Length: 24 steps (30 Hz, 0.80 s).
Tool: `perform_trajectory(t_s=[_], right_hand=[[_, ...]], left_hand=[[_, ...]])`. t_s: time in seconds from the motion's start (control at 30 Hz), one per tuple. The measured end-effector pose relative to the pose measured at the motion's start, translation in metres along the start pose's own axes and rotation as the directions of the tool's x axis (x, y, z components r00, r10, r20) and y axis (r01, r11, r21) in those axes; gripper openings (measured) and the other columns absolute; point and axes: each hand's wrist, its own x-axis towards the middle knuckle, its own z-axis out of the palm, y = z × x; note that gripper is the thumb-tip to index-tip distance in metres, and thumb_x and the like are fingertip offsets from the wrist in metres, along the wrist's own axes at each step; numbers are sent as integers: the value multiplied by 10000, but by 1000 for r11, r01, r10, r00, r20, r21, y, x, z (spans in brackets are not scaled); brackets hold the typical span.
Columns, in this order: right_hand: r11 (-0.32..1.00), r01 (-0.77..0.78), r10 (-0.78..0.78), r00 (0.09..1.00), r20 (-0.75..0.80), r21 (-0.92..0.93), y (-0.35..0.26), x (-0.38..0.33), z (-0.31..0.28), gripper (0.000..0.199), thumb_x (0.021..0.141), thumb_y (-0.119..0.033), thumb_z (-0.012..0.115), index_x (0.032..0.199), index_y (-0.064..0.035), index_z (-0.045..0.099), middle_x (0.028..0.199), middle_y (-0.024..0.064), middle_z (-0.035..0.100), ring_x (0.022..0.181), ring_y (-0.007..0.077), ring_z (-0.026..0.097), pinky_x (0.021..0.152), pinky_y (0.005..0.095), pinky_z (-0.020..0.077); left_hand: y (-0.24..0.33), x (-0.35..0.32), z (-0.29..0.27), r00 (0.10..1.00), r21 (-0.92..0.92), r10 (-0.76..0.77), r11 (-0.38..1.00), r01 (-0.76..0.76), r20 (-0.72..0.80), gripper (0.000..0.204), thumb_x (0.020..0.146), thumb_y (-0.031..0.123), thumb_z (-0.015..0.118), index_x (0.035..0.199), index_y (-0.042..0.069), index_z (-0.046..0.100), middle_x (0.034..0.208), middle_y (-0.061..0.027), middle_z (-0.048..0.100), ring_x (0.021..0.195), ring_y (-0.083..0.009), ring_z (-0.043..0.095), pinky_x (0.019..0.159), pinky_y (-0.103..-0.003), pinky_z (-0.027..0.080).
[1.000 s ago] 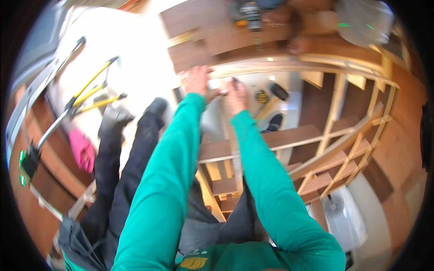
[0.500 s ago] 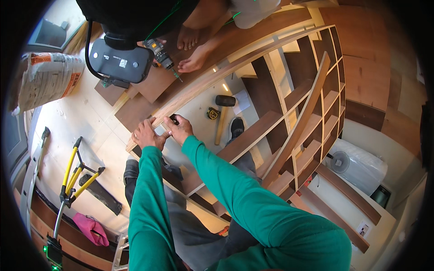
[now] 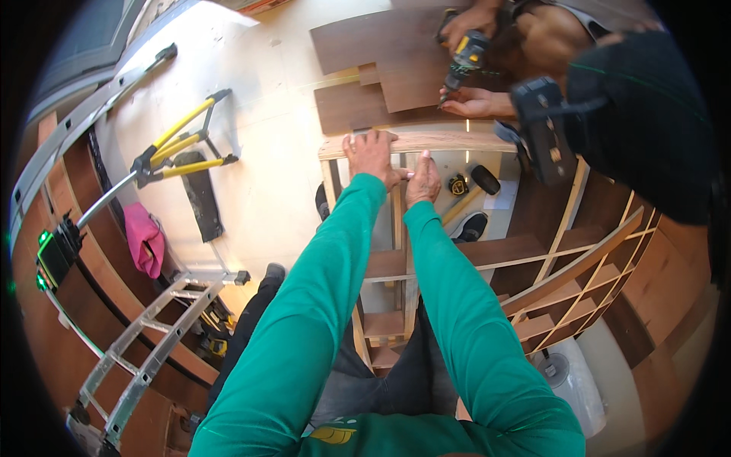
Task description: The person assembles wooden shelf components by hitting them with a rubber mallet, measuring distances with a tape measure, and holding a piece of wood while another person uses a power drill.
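Note:
A large brown wooden shelf frame lies in front of me, with pale edges and many compartments. My left hand is closed over its far pale wooden rail, near the left end, fingers over the outer edge. Close beside it, my right hand is closed at the frame just inside that rail, thumb pointing up; its fingertips are partly hidden. Across the rail, a co-worker holds a yellow and black cordless drill in one hand, with the other hand open, palm up, by the bit.
Inside the frame lie a mallet, a tape measure and white paper. A loose board rests across the compartments. At left stand a yellow tripod and an aluminium ladder, near a pink cloth. Brown panels lie beyond.
My view has turned left, so the frame now lies more to the right. Both hands stay at the rail's end. The co-worker has leaned in at right, drill and hands now in sight.

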Motion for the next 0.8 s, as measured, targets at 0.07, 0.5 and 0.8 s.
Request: perform_trajectory(t_s=[0.07, 0.5, 0.8], right_hand=[[998, 15, -17, 999, -38, -63, 4, 6, 1, 709, 1057, -649, 332, 1272, -76, 691, 1173, 230, 721, 1131, 421, 656, 965, 477, 492], [964, -16, -22, 990, -138, -266, -2, -1, 11, 772, 1066, -658, 204, 1413, -103, 613, 1324, 237, 670, 1235, 472, 595, 1028, 520, 463], [964, -36, -2, 990, -144, -262, -5, -5, 13, 764, 1071, -641, 206, 1434, -93, 596, 1339, 236, 662, 1249, 466, 589, 1051, 517, 450]], left_hand=[[-1, -2, 4, 1000, -22, 16, 1000, -16, -9, 845, 641, 517, 926, 1357, 211, 597, 1322, -90, 560, 1340, -321, 473, 1239, -645, 151], [-62, -123, 12, 893, -487, -259, 872, 52, -367, 568, 929, 318, 735, 1374, 16, 553, 1440, -223, 485, 1322, -374, 462, 1149, -507, 344], [-113, -118, 9, 800, -809, -595, 504, 302, -72, 539, 1077, 465, 526, 1330, -5, 601, 1302, -203, 558, 1097, -282, 615, 988, -410, 500]])
